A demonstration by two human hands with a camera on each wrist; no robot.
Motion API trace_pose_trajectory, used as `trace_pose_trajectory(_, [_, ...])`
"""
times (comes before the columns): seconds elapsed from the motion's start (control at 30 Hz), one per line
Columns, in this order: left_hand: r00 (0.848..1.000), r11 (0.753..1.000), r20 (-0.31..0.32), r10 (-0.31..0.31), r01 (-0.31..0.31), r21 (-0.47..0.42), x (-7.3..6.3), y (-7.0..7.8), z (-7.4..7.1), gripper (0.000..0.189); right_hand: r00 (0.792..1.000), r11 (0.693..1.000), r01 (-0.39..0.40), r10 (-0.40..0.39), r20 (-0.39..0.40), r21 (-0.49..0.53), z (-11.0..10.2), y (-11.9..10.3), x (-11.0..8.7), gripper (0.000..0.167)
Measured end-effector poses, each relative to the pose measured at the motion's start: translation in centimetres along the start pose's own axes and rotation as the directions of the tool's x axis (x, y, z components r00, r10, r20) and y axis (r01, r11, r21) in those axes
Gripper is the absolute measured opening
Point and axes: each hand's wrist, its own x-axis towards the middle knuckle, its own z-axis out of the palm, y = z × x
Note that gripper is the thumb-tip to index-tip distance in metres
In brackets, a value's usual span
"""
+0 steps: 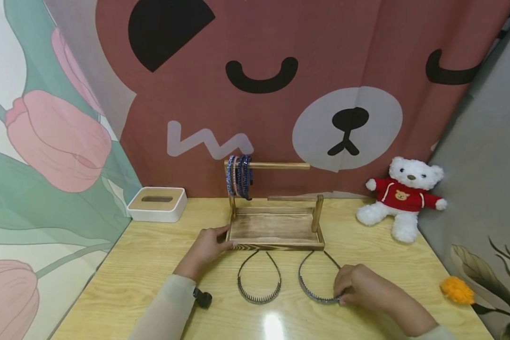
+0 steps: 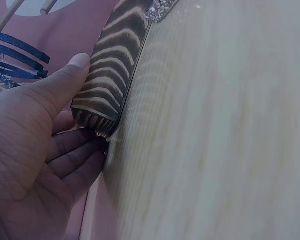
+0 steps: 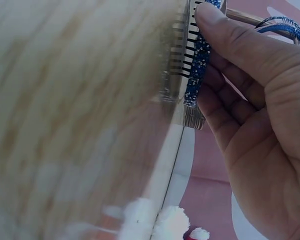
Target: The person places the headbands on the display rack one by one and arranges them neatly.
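Observation:
My left hand (image 1: 208, 245) grips the front left corner of a wooden stand (image 1: 276, 246), thumb along its striped front rail (image 2: 110, 75) and fingers curled at the corner. My right hand (image 1: 359, 288) pinches a toothed headband (image 1: 312, 295) on the table by its right side. Close up, the right wrist view shows blue glitter on this headband (image 3: 196, 70), between thumb and fingers. A second toothed headband (image 1: 259, 300) lies to its left, in front of the stand. Several glittery headbands (image 1: 240, 177) hang at the left end of the stand's upper rod (image 1: 280, 165).
A white tissue box (image 1: 157, 215) with a wooden top stands at the back left. At the back right sits a white teddy bear (image 1: 401, 196) in a red sweater. An orange fluffy thing (image 1: 457, 290) is by the table's right edge. A patterned curtain (image 1: 272, 118) hangs behind.

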Motion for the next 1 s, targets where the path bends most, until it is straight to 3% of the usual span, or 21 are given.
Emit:
trace_pose_trajectory(0.43, [1.000, 1.000, 0.012, -0.011, 0.012, -0.014, 0.1, 0.0, 0.0, 0.071, 1.000, 0.999, 0.031, -0.031, -0.003, 0.011, -0.3, -0.8, 0.6, 0.017])
trace_pose_trajectory(0.63, [1.000, 1.000, 0.000, -0.003, 0.003, -0.004, 0.1, 0.0, -0.1, 0.071, 0.995, 0.992, 0.067, -0.058, -0.085, 0.106, -1.6, -2.2, 0.8, 0.016])
trace_pose_trajectory(0.73, [1.000, 1.000, -0.004, 0.001, -0.001, 0.000, 0.1, -0.1, -0.1, 0.070, 0.992, 0.976, 0.030, -0.003, -0.126, 0.217, -2.7, -2.5, 0.7, 0.017])
trace_pose_trajectory(0.83, [1.000, 1.000, -0.003, 0.008, -0.008, -0.009, 0.2, -0.2, -0.1, 0.070, 0.984, 0.933, -0.022, 0.084, -0.157, 0.360, -3.6, -2.1, 0.3, 0.018])
trace_pose_trajectory(0.93, [1.000, 1.000, -0.001, 0.013, -0.013, -0.015, 0.2, -0.3, 0.0, 0.070, 0.959, 0.879, -0.084, 0.199, -0.201, 0.470, -4.2, -1.4, -0.2, 0.015])
trace_pose_trajectory(1.0, [1.000, 1.000, -0.002, 0.020, -0.020, -0.014, 0.2, -0.4, 0.0, 0.069, 0.930, 0.853, -0.116, 0.273, -0.246, 0.509, -4.4, -0.9, -0.5, 0.013])
